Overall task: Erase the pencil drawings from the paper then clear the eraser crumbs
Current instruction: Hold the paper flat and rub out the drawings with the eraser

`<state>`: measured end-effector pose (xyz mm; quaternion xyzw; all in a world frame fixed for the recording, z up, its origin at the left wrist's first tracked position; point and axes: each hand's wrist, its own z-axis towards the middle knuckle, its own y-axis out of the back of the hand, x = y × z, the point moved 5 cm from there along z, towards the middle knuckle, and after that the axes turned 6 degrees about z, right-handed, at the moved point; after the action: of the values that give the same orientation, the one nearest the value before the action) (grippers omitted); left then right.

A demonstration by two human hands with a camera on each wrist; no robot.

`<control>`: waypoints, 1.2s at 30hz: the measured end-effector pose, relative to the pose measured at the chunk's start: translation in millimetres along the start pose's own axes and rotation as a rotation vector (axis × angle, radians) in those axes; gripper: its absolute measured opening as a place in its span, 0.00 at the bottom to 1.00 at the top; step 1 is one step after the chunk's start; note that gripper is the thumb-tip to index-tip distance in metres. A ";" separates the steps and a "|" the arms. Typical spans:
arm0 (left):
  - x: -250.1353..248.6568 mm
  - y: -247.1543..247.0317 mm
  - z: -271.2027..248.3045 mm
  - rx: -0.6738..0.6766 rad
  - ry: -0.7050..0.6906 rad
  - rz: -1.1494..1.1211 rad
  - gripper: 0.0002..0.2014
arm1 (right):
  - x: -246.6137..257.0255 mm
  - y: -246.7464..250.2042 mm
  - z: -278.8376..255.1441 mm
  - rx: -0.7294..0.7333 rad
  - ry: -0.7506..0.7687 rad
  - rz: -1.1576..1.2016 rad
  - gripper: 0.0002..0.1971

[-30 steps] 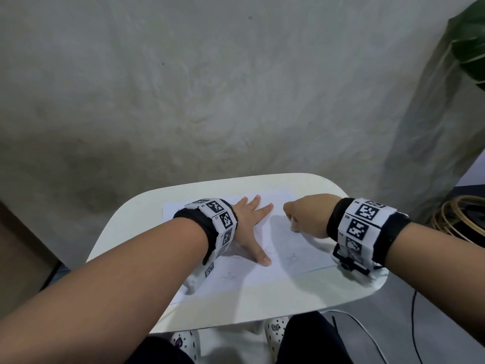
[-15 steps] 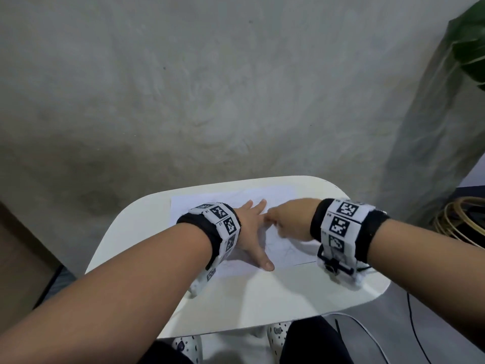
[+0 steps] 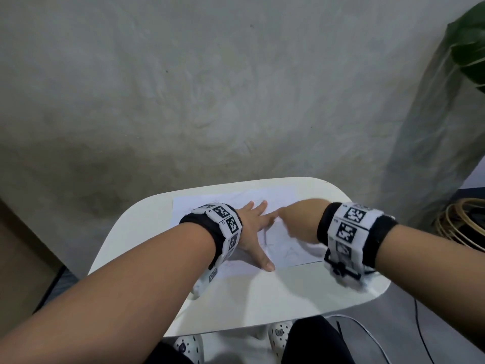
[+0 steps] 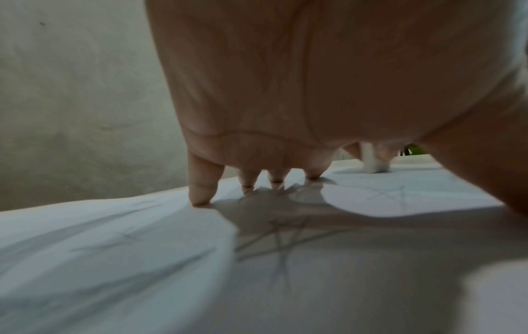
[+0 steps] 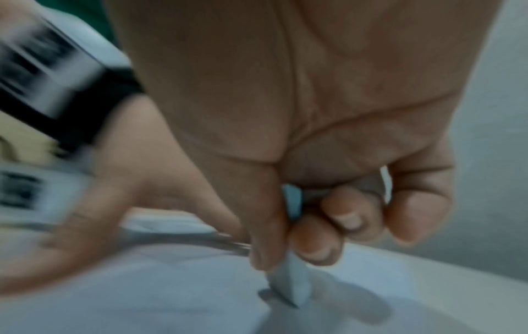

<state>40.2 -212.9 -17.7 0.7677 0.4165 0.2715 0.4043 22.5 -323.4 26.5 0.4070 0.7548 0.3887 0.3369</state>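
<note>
A white sheet of paper (image 3: 284, 241) with faint pencil star drawings (image 4: 281, 237) lies on a small white table (image 3: 262, 292). My left hand (image 3: 253, 227) lies flat on the paper, fingers spread and straight, fingertips (image 4: 201, 198) pressing it down. My right hand (image 3: 299, 219) is curled round a white eraser (image 5: 294, 287), pinched between thumb and fingers, its tip on the paper close to my left index finger. The same eraser (image 4: 371, 161) shows beyond the left hand's fingers. The right hand is motion-blurred.
The table stands against a grey wall (image 3: 210, 88). A green plant (image 3: 467, 43) and a coil of wire (image 3: 464, 224) are at the right. A cable (image 3: 367, 334) runs on the floor by my knees and patterned shoes (image 3: 189, 348).
My right hand with the eraser has moved left across the paper, toward the left hand's fingers. The left hand has stayed flat on the sheet.
</note>
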 end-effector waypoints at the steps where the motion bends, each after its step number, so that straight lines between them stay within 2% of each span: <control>1: -0.1 0.4 -0.1 0.000 -0.003 -0.006 0.64 | 8.6 -6.1 -5.1 0.053 0.038 -0.011 0.20; 3: 0.4 0.8 0.8 0.004 -0.007 0.003 0.65 | 10.4 -9.7 -6.3 0.043 0.080 0.062 0.11; 5: 0.7 0.0 2.0 0.012 -0.003 0.020 0.65 | 2.3 -3.8 -7.8 -0.007 0.034 0.099 0.05; 7: -0.8 -0.1 1.8 0.010 0.007 0.020 0.64 | 7.4 -6.7 -10.9 -0.025 0.012 0.022 0.11; 9: -2.7 0.5 -0.2 -0.006 0.015 0.027 0.64 | 22.1 -15.6 -12.8 -0.013 0.091 -0.015 0.16; 10: -2.5 0.3 -0.1 -0.010 0.014 0.030 0.64 | 24.1 -16.1 -14.4 -0.006 0.107 0.020 0.14; 12: -0.5 -1.5 1.8 0.002 0.006 0.023 0.65 | 11.6 -9.4 -12.1 -0.023 0.044 0.113 0.14; 14: 1.2 -2.1 3.3 0.012 0.004 0.024 0.65 | 2.6 -2.3 -14.3 -0.072 -0.005 0.078 0.15; 16: 1.3 -1.7 3.4 0.008 0.011 0.032 0.65 | 12.6 -5.7 -19.0 -0.068 0.059 0.052 0.15; 18: 1.1 -2.6 3.8 0.001 0.013 0.038 0.64 | 20.2 -13.8 -22.5 -0.007 0.120 0.068 0.09; 20: 2.5 -3.4 6.0 0.004 0.006 0.032 0.65 | 6.3 -8.1 -16.4 -0.020 0.050 0.118 0.06; 22: 3.3 -3.2 6.4 0.003 0.005 0.025 0.66 | -0.4 -4.0 -14.2 -0.079 0.003 0.082 0.09; 24: 1.4 -3.1 4.8 0.004 0.009 0.035 0.64 | 9.9 -8.4 -14.5 -0.083 0.067 0.063 0.10; 26: -0.7 -2.5 2.8 -0.004 0.011 0.051 0.63 | 18.5 -13.8 -18.4 -0.016 0.128 0.030 0.04; 27: -0.7 -2.2 2.3 -0.003 0.007 0.049 0.64 | 14.6 -11.0 -16.6 -0.009 0.105 0.040 0.03; 29: 1.1 -2.1 3.5 0.010 0.003 0.038 0.65 | 5.8 -5.0 -13.9 -0.029 0.042 0.007 0.08; 31: 1.4 -2.2 4.2 0.016 0.009 0.036 0.65 | 12.4 -4.6 -17.4 -0.050 0.047 -0.052 0.13; 34: 0.4 -1.4 3.4 0.008 0.019 0.034 0.65 | 21.7 -13.1 -17.0 -0.012 0.125 -0.014 0.10; 36: -0.1 -1.0 2.6 0.007 0.007 0.034 0.65 | 8.7 -8.2 -12.6 -0.027 0.048 -0.007 0.09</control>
<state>41.7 -213.7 -20.0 0.7751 0.4056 0.2798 0.3955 5.3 -322.7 23.7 0.3904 0.7588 0.4074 0.3253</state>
